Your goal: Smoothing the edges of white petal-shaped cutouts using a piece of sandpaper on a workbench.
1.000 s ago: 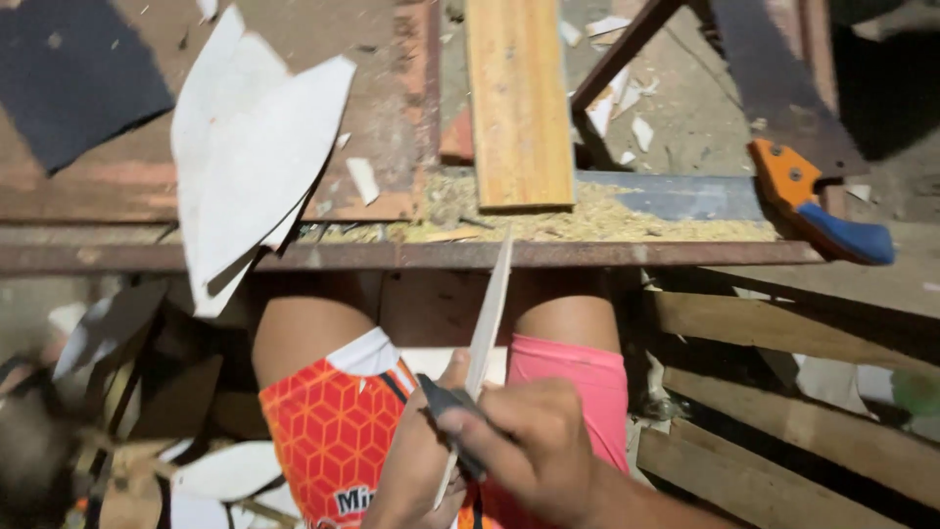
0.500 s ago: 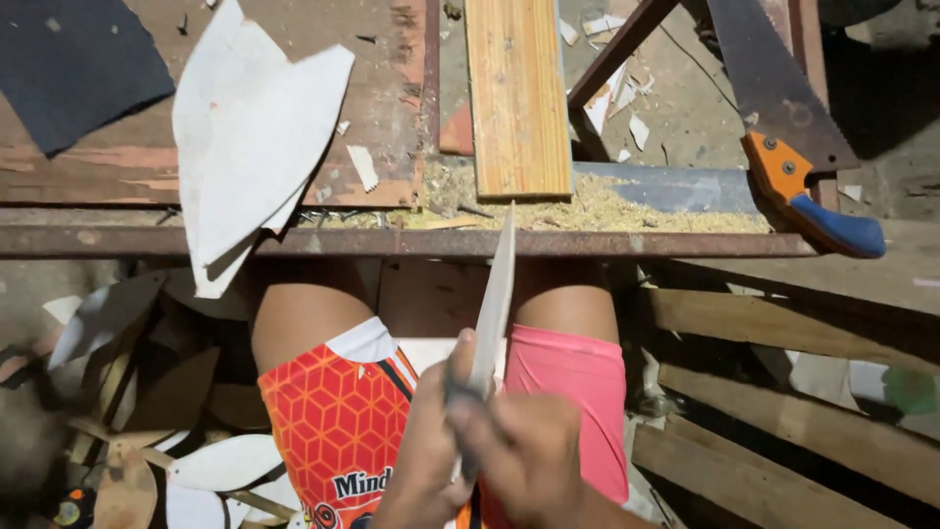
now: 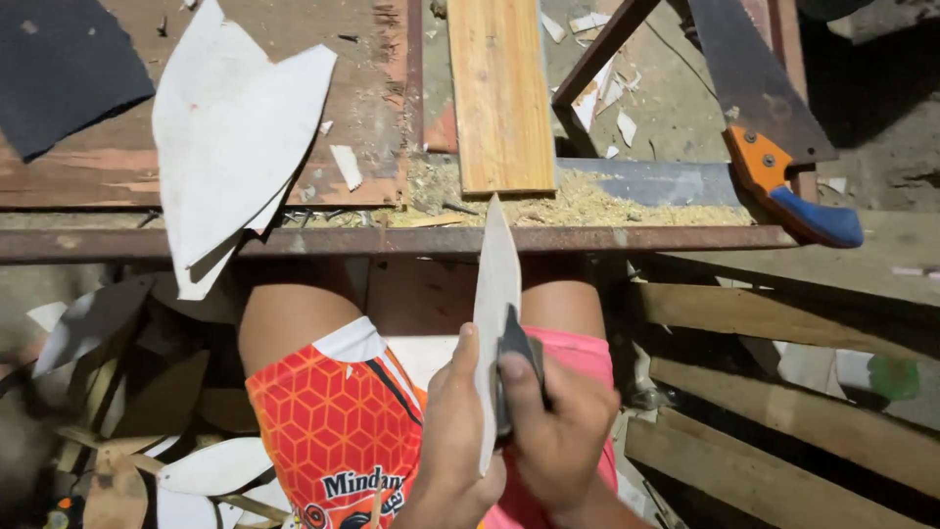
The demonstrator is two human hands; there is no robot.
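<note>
My left hand (image 3: 452,431) holds a thin, pale, pointed wood piece (image 3: 494,294) upright on edge over my lap, its tip rising toward the bench edge. My right hand (image 3: 560,431) grips a small dark tool (image 3: 515,348) pressed against the right face of that piece. Both hands sit low in the head view, above my knees and orange and pink shorts (image 3: 338,431).
A rusty workbench (image 3: 392,240) runs across the view with sawdust on it. On it lie a stack of white pointed cut-outs (image 3: 230,147), a light wooden plank (image 3: 501,93), a dark sheet (image 3: 59,64) and a handsaw with an orange and blue handle (image 3: 793,191). Wooden slats (image 3: 783,392) lie to the right, scraps (image 3: 127,411) to the left.
The pale wood piece has swung more upright and now stands on edge between both hands. My right hand has slid the dark tool up along its side.
</note>
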